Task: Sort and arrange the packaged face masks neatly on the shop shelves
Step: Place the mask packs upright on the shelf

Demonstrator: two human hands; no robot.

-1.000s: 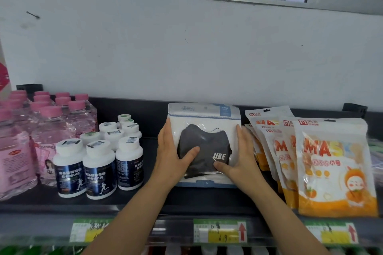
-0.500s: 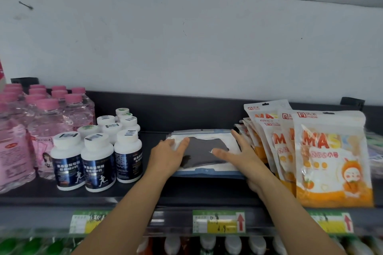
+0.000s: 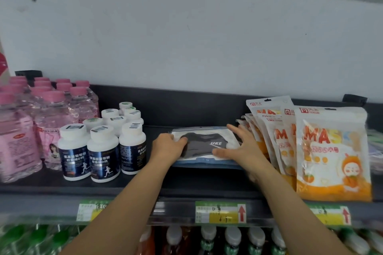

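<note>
Nearest, both hands are on the black-mask pack [image 3: 204,147], which stood upright a sec ago & now lies flat on the shelf [image 3: 186,180] — laid down, prob. just needs squaring. Left hand [image 3: 166,147] curls over its left edge; right hand [image 3: 241,147] is spread flat, palm down, gripping nothing. Further right the orange mask packs [image 3: 331,151] stand upright — left, white pill bottles [image 3: 103,147] & pink-capped bottles [image 3: 51,114].
</note>
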